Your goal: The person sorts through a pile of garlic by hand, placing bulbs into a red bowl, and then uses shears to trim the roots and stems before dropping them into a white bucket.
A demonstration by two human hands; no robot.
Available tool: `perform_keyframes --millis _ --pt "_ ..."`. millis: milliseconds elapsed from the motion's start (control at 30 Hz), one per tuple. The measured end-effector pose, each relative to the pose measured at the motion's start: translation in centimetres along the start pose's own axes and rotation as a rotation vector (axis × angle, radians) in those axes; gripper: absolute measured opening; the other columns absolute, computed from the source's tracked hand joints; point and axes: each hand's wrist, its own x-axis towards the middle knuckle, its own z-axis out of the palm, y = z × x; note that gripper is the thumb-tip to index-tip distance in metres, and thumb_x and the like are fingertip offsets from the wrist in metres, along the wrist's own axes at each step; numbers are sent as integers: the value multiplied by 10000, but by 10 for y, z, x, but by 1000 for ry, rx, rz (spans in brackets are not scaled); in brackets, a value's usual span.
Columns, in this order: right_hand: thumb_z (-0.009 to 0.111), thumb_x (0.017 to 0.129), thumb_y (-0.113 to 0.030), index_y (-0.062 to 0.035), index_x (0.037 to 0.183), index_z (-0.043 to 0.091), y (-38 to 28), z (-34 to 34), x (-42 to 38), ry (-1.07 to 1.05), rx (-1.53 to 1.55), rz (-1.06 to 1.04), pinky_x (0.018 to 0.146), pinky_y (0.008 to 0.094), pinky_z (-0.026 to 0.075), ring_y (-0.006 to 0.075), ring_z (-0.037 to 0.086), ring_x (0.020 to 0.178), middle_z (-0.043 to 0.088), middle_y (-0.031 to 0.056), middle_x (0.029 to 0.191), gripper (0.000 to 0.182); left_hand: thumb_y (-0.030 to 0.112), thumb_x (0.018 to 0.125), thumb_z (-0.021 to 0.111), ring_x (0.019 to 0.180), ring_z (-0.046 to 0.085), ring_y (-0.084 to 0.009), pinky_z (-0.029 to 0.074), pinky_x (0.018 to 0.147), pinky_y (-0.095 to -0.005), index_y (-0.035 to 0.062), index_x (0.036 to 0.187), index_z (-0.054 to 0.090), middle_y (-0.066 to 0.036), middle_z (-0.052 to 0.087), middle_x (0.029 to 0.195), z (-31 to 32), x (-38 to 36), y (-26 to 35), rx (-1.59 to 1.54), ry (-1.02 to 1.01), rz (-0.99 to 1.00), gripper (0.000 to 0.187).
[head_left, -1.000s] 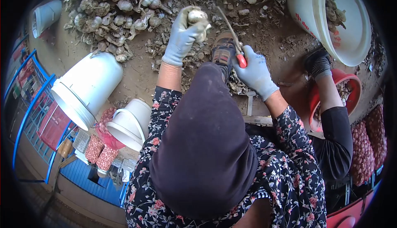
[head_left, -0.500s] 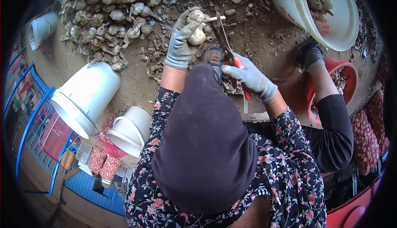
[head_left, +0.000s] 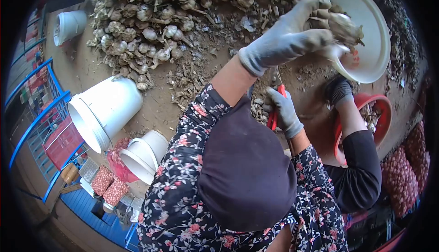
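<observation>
Left hand (head_left: 292, 34): gloved, fingers (head_left: 320, 14) curled loosely over garlic (head_left: 345, 25) at the white basin (head_left: 370, 55) rim.
Right hand (head_left: 283, 110): below the basin, fingers wrapped tight round red-handled shears (head_left: 275, 115).
Garlic pile (head_left: 151, 32): well left of the basin.

The white bucket (head_left: 366, 64) bears small red print on its outer wall, partly covered by the left hand (head_left: 297, 34) and too blurred to read. No other writing, label or number shows clearly enough to make out.
</observation>
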Motion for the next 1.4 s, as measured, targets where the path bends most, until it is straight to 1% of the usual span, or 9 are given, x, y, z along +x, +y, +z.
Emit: perform_keyframes --millis 100,200,333,367,500,833,1100,1233,1400 --pt "578 893 -194 -111 732 470 -3 -2 5 28 -56 -41 473 247 384 78 414 513 418 -35 620 211 131 848 624 919 599 -123 528 754 -246 -18 1235 484 -94 596 1070 -33 -3 7 625 342 -15 438" --pt "581 889 -208 -103 743 492 -9 6 6 104 -48 -26 485 253 400 87 441 526 442 -28 625 200 -30 802 600 578 611 -145 513 469 -205 -15 1065 574 -134 617 836 -147 -23 -22 171 1123 -139 264" --pt "590 884 -225 -83 776 526 5 0 23 46 -130 21 505 258 416 97 472 537 487 -11 643 190 38 751 665 633 633 -215 528 521 -290 -36 1060 574 -176 621 877 -249 -39 -56 710 1363 -111 330" --pt "589 887 -223 -81 791 533 8 0 26 37 -145 33 502 250 415 96 479 535 499 -10 648 180 105 744 694 689 655 -276 545 582 -347 -40 1059 578 -205 635 925 -259 -39 -59 1231 1332 -114 366" --pt "584 890 -213 -84 805 533 3 7 31 60 -292 18 498 239 411 78 479 527 512 -23 652 162 405 736 684 1027 575 -422 451 891 -444 6 1052 610 -247 613 1100 -261 -20 -34 1394 1134 -551 514" --pt "635 788 -359 -23 1043 488 -32 26 75 274 -1391 -391 792 510 431 448 549 958 607 267 946 446 369 651 795 890 603 -332 478 799 -392 53 996 657 -176 627 966 -193 -73 -17 1635 550 -386 488" --pt "630 809 -322 -10 894 523 -38 39 76 226 -1396 -498 650 446 444 417 574 753 601 217 783 341 337 646 781 854 586 -318 476 769 -386 94 986 663 -160 572 907 -170 -85 -6 1639 429 -350 435" --pt "634 800 -351 -14 934 550 -33 28 53 280 -1265 -308 736 456 467 395 609 859 621 237 859 373 -28 765 700 888 646 -188 532 821 -271 42 1157 549 -119 640 1047 -169 -96 -10 235 544 -220 426" --pt "645 790 -383 -36 1051 503 -24 29 40 249 -1273 -423 784 440 465 383 595 918 614 213 940 457 -53 773 683 983 634 -207 536 864 -324 42 1181 549 -95 632 1111 -166 -109 -27 -166 481 -152 440"
